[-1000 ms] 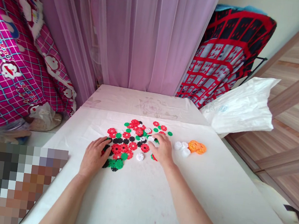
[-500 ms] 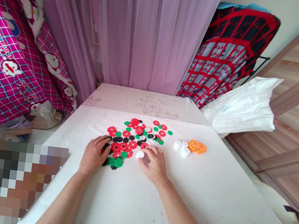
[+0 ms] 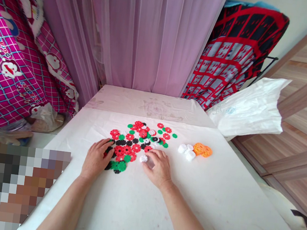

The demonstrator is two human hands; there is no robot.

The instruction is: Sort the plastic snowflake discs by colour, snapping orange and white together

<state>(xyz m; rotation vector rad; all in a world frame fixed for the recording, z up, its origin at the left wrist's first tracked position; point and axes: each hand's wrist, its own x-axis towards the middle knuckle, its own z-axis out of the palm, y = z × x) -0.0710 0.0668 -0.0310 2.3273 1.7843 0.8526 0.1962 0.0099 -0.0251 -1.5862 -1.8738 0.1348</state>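
Red, green, black and white notched plastic discs lie in a loose pile [image 3: 122, 150] on the white table. My left hand [image 3: 96, 159] rests at the pile's left edge, fingers loosely curved and apart, over some black and green discs. A white notched disc [image 3: 143, 159] sits between the thumb and index fingertips of my right hand [image 3: 159, 168], just right of the pile. Whether more than one white disc is stacked there, I cannot tell. Farther right are small stacks of white discs [image 3: 187, 151] beside a group of orange discs [image 3: 202, 150].
The white table [image 3: 119, 208] has a flowered strip at its far end. A white plastic bag [image 3: 251, 106] hangs at the right edge. Purple curtains [image 3: 152, 36] stand behind, a pink patterned cloth [image 3: 16, 49] at left, and a red-and-black cloth [image 3: 227, 57] at back right.
The white disc at my right fingertips has tilted and shifted very slightly left. My left hand and the pile look the same.
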